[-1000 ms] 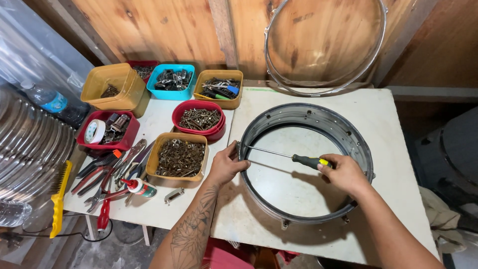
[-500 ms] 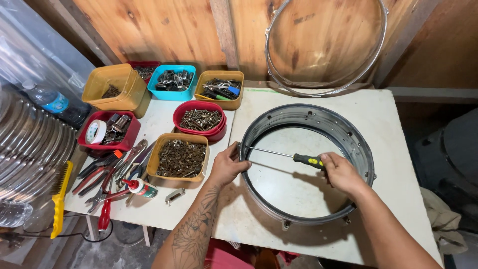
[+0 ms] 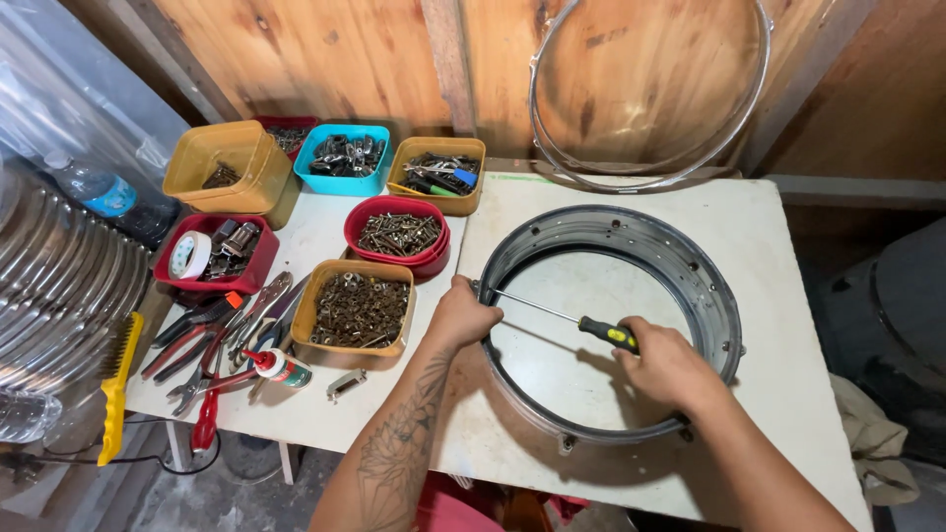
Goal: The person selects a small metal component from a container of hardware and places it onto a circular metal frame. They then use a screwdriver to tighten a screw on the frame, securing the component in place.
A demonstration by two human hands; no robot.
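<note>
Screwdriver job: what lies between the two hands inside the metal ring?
Head view: only the screwdriver's thin shaft spans from left hand to right hand, above bare white table.

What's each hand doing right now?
Left hand: closed on the rim of the metal drum shell.
Right hand: closed around the screwdriver handle.

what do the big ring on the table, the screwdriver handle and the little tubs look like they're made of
The grey ring looks like dull metal: worn sheen, small holes and bolted lugs along its wall. The screwdriver handle in the right hand seems black and yellow plastic or rubber. The tubs look like coloured moulded plastic with thin smooth rims.
</note>
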